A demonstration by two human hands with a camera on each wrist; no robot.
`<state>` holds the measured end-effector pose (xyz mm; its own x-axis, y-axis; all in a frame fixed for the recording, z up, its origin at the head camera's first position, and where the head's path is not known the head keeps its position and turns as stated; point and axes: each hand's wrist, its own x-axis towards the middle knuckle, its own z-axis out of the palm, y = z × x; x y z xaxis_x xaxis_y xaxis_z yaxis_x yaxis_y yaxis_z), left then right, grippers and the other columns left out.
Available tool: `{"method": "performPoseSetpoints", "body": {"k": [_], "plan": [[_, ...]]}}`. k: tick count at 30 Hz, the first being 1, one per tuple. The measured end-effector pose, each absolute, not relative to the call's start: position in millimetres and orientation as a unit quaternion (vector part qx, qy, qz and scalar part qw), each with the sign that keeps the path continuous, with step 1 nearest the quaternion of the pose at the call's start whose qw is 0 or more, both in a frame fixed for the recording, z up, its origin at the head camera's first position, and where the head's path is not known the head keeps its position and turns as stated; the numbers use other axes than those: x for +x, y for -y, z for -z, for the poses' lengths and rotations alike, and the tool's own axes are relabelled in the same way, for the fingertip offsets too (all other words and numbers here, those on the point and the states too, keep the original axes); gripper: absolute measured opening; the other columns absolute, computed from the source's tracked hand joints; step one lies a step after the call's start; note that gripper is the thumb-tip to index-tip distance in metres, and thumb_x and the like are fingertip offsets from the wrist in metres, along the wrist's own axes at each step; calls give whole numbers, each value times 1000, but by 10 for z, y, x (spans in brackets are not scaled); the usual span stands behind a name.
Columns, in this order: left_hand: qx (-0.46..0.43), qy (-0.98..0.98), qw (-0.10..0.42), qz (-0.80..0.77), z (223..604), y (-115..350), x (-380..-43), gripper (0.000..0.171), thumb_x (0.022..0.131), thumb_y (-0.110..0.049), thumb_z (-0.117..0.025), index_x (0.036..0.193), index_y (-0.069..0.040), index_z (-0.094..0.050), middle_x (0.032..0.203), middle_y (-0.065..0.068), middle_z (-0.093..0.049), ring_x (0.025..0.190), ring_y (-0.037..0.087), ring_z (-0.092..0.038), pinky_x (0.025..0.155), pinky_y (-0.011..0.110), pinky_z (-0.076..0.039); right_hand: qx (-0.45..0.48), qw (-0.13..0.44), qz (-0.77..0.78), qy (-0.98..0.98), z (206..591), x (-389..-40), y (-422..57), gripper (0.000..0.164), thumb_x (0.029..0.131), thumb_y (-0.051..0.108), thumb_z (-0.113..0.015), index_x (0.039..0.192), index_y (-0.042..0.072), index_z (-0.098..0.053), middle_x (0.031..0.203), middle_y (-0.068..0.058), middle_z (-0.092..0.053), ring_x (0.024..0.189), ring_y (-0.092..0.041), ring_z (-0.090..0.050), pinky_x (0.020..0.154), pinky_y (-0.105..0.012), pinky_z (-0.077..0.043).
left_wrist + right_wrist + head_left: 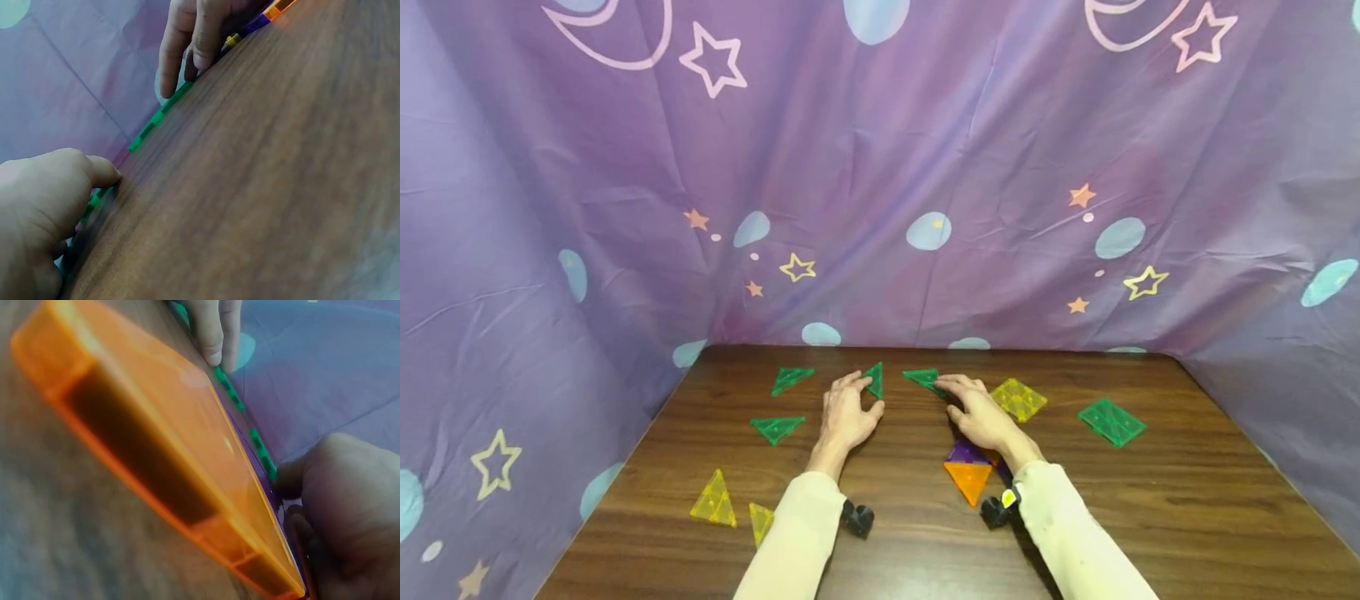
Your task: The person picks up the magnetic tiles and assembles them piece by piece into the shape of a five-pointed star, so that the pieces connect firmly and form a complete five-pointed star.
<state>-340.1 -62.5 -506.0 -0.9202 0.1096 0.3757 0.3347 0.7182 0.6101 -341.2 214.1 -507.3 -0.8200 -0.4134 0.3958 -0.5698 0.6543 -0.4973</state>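
My left hand (pixel 847 414) is over the far middle of the table, its fingertips at the edge of a green translucent triangle tile (pixel 875 380). To its right, my right hand (pixel 982 414) reaches in with its fingertips on the corner of another green triangle tile (pixel 921 377). Both tiles lie flat with a gap between them. In the right wrist view a green tile (pixel 262 454) meets the right fingertips. Beneath the right wrist lie a purple tile (pixel 967 452) and an orange triangle tile (pixel 970 481), partly covered by the hand.
Two green triangles (pixel 790 379) (pixel 777 429) lie left of the left hand. Nearer are yellow triangles (pixel 715 500) (pixel 761 522), one partly behind the left sleeve. Yellow tiles (pixel 1019 400) and green tiles (pixel 1112 422) form diamonds at right. A purple curtain (pixel 865 183) hangs behind the wooden table (pixel 1157 517).
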Motion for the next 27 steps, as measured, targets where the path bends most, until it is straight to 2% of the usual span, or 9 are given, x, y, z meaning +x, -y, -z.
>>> {"method": "performPoseSetpoints", "body": {"k": [4,8,11,15,17,19,23,27], "plan": [[-124,914,159,353,5060,613,-3392,51,95,-19,-84,140,2,-73,156,23,-63,147,43,-54,118,59,-43,260,143,-310,903,5109,-3413,-2137,43,99,-12,-63,141,-6,-70,138,-24,-63,129,-50,-56,110,-64,-46],[-129,910,166,358,5075,615,-3390,44,93,-16,-86,134,-2,-78,148,20,-68,141,42,-58,114,58,-46,231,153,-322,905,5108,-3409,-2134,29,99,-5,-75,128,-1,-76,124,-20,-64,120,-43,-59,104,-60,-51],[-138,907,174,358,5082,615,-3390,39,91,-16,-89,128,-5,-82,140,17,-73,135,40,-61,110,57,-47,221,156,-320,908,5082,-3405,-2123,22,97,4,-84,118,3,-78,123,-20,-64,119,-43,-59,102,-59,-52],[-150,905,175,357,5081,600,-3382,37,88,-21,-93,122,-8,-84,135,14,-75,130,37,-63,107,55,-48,224,158,-307,911,5046,-3398,-2087,21,93,12,-91,109,7,-78,126,-22,-70,121,-47,-60,104,-60,-49],[-154,905,171,357,5075,579,-3372,38,87,-24,-95,121,-10,-84,135,13,-75,130,36,-64,107,55,-47,221,153,-307,913,5036,-3394,-2065,29,92,14,-92,114,5,-76,128,-22,-73,120,-47,-61,104,-61,-49],[-159,907,165,354,5066,543,-3363,42,87,-27,-95,124,-11,-83,136,12,-76,131,37,-63,108,55,-47,213,141,-314,915,5026,-3386,-2040,44,91,16,-94,127,2,-71,132,-21,-74,121,-45,-61,106,-60,-50],[-172,907,153,352,5057,445,-3342,57,87,-30,-96,137,-10,-77,135,8,-78,133,36,-63,108,55,-46,200,111,-332,915,5011,-3363,-1984,78,92,19,-94,154,-3,-54,146,-23,-69,127,-45,-59,111,-60,-50],[-179,904,146,361,5047,358,-3318,63,87,-29,-96,142,-9,-74,131,4,-80,131,33,-64,108,53,-44,207,103,-334,914,5003,-3348,-1952,84,92,20,-94,159,-4,-50,145,-23,-70,127,-43,-60,110,-60,-51]]}}
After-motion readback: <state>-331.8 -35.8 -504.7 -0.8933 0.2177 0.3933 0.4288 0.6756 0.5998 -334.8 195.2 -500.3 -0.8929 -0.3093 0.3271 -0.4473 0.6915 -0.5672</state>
